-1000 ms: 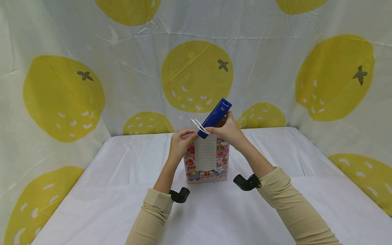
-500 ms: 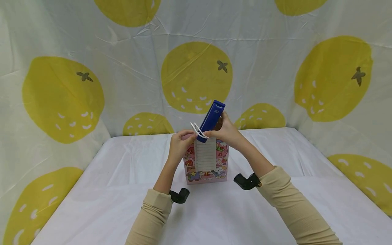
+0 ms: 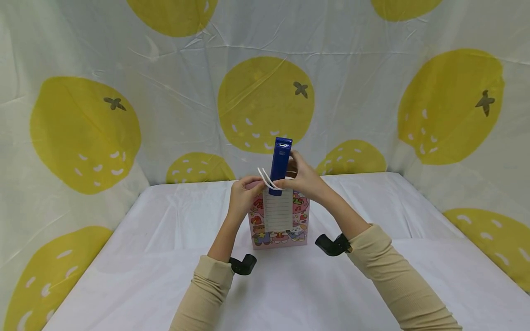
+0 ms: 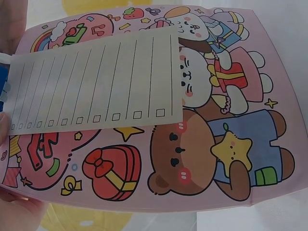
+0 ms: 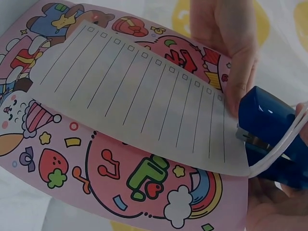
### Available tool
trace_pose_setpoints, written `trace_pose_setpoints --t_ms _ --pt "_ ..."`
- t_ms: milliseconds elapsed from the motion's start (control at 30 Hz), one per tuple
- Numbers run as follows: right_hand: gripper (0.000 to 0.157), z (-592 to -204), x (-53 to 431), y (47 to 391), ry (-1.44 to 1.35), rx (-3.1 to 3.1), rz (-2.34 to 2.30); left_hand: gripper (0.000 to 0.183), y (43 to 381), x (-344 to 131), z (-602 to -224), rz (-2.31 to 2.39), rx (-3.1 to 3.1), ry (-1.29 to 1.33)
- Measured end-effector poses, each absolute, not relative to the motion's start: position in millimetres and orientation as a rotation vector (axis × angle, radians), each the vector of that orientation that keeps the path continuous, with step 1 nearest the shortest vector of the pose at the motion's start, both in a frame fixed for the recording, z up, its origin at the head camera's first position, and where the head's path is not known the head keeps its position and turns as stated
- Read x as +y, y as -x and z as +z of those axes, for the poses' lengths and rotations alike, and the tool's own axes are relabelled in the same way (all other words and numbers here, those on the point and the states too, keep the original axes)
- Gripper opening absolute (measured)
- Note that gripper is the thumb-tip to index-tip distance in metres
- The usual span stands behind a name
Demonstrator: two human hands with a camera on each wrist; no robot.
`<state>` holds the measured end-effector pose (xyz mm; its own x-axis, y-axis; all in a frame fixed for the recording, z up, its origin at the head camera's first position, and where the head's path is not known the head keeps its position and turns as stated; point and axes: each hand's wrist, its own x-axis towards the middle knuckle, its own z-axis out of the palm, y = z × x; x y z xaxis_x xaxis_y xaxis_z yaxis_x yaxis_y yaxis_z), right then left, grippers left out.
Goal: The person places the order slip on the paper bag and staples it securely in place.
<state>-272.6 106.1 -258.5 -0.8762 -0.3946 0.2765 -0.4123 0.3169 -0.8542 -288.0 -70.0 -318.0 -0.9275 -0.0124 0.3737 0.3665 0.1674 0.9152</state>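
Note:
A blue stapler point(image 3: 281, 158) stands nearly upright in my right hand point(image 3: 308, 178), its thumb near the lower end and fingers behind. In the right wrist view the stapler's mouth is at the top edge of a white lined checklist sheet point(image 5: 139, 96). That sheet lies against the front of a pink paper gift bag point(image 4: 269, 96) with cartoon animals. My left hand point(image 3: 242, 196) pinches the bag's top edge at the left corner, thumb beside the sheet. The bag's white cord handle point(image 3: 267, 178) crosses in front of the stapler. Some right fingers are hidden behind the stapler.
The bag stands upright on a table with a white cloth point(image 3: 352, 285). A white curtain with yellow lemon prints point(image 3: 186, 105) hangs behind and at both sides. Black wrist cameras point(image 3: 333, 246) sit at both sleeve cuffs.
The stapler has swung from a rightward lean to nearly upright, its upper end moving left and its lower end slightly down. My left hand and the bag stay in place.

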Motion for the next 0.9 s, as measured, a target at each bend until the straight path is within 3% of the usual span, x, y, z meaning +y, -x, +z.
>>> trace_pose_setpoints --t_ms 900 --pt "0.077 -259.3 101.9 271.5 -0.851 -2.597 1.484 0.016 286.6 -69.4 -318.9 -1.757 -2.155 0.340"
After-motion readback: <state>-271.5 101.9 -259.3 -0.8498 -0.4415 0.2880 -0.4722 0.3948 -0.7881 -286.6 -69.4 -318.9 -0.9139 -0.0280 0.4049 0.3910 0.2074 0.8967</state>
